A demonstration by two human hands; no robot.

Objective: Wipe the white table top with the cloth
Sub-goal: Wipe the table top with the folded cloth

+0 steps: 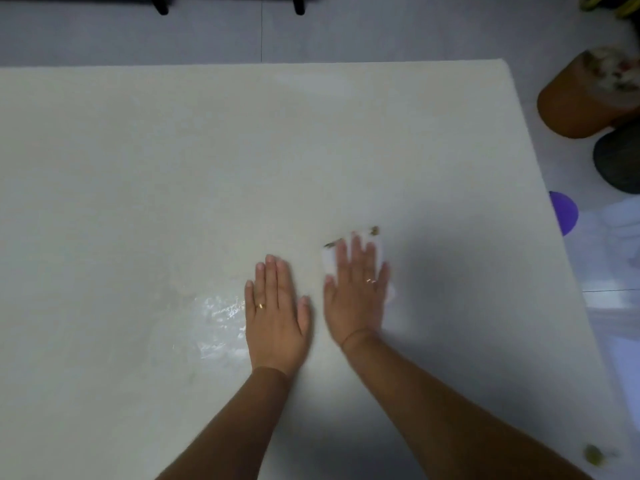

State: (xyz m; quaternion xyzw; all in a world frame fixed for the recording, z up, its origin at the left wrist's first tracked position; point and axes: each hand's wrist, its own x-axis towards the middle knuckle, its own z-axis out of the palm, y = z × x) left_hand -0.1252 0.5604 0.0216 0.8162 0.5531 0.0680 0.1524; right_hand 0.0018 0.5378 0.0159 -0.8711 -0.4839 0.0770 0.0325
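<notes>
Mid-wipe at the table (138, 168): the right hand (356, 292), fingers straight and slightly apart, presses the one cloth (328, 263) flat, its white edge showing beside and just past the fingertips. The left hand (277, 313) rests bare on the top, fingers straight and close together. The job looks partly done (a judgement only): one wet patch (218, 317) shines just left of the left fingers, and two greenish scraps (374, 231) lie just beyond the right fingertips, not yet cleared.
</notes>
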